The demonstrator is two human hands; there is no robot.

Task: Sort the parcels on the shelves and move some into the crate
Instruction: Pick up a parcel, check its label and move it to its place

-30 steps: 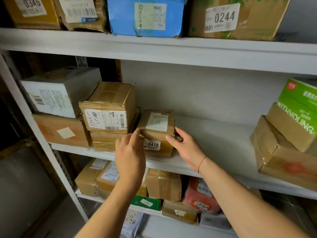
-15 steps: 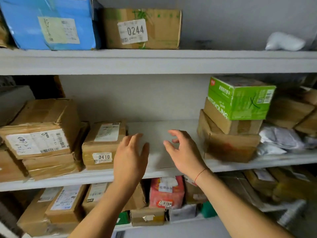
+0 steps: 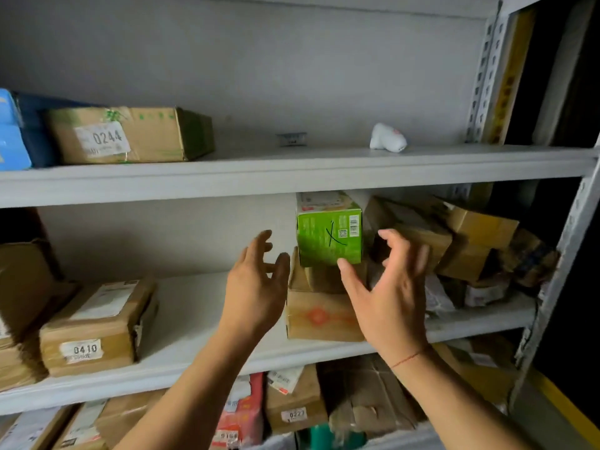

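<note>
A green box (image 3: 328, 237) with a black pen mark tops a stack of brown cardboard parcels (image 3: 319, 315) on the middle shelf (image 3: 201, 362). My left hand (image 3: 256, 287) is raised just left of the stack, fingers spread, holding nothing. My right hand (image 3: 386, 293) hovers in front of the stack's right side, fingers spread and slightly bent, thumb tip near the green box's lower edge; contact is unclear. The brown parcel labelled 0410 (image 3: 97, 326) lies at the left of the same shelf.
Tilted brown parcels (image 3: 461, 241) and white bags crowd the shelf's right end by the metal upright (image 3: 552, 280). The top shelf holds a box labelled 0244 (image 3: 130, 134), a blue parcel (image 3: 16, 131) and a small white bag (image 3: 388, 138). More parcels fill the bottom shelf (image 3: 295, 404).
Both hands let go of the 0410 parcel, left on the shelf, and moved right and up toward the green box. My view swung to the right.
</note>
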